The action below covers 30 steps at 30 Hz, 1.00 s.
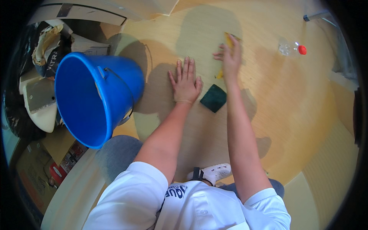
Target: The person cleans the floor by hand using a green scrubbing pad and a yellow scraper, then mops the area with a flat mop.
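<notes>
My left hand (186, 83) lies palm down on the wood-look floor (276, 115), fingers apart and holding nothing. Further forward and to the right, my right hand (231, 59) grips a yellow item (229, 41). Its far end has a dark edge, and a bit of yellow also shows beside the wrist; the palm hides the middle, so its kind is unclear. Between my forearms a dark green scouring pad (214, 98) rests flat on the floor, touching neither hand.
A blue bucket (122, 72) with a wire handle stands left of my left hand. Behind it are packaging (47, 47) and a white plastic part (40, 100). A clear bottle with a red cap (290, 49) lies at the right. A metal leg (316, 16) reaches in above it.
</notes>
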Available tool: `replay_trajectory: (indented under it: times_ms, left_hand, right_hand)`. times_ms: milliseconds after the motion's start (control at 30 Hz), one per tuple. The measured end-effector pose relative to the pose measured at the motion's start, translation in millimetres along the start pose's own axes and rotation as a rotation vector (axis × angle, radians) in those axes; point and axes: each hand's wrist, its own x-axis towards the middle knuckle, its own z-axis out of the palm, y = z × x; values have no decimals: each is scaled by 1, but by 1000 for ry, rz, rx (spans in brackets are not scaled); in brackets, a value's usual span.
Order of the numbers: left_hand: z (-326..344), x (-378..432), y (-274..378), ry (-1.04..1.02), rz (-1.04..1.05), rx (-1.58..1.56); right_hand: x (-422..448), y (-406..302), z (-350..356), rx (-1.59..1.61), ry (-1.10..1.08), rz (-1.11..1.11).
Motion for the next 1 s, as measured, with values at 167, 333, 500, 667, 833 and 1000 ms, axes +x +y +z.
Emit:
replay_trajectory:
  times_ms: [167,333,500,667,833,1000]
  left_hand:
    - [-5,3,0,-25,9,-66]
    - [-5,-3,-15,-25,-5,-6]
    - [-1,1,-4,-28,4,-33]
    - [0,2,0,-52,7,-45]
    - [0,-1,-5,-17,1,4]
    - [-3,0,0,-11,-3,4]
  right_hand:
    - [17,-22,52,-79,-521,91]
    - [-1,2,-45,-460,-260,-7]
    - [-44,17,-151,-564,-211,43]
    - [-25,-17,-50,-1006,-150,-59]
    - [-35,-8,-42,-1074,-76,-90]
    - [-44,-5,-40,-1094,-68,-69]
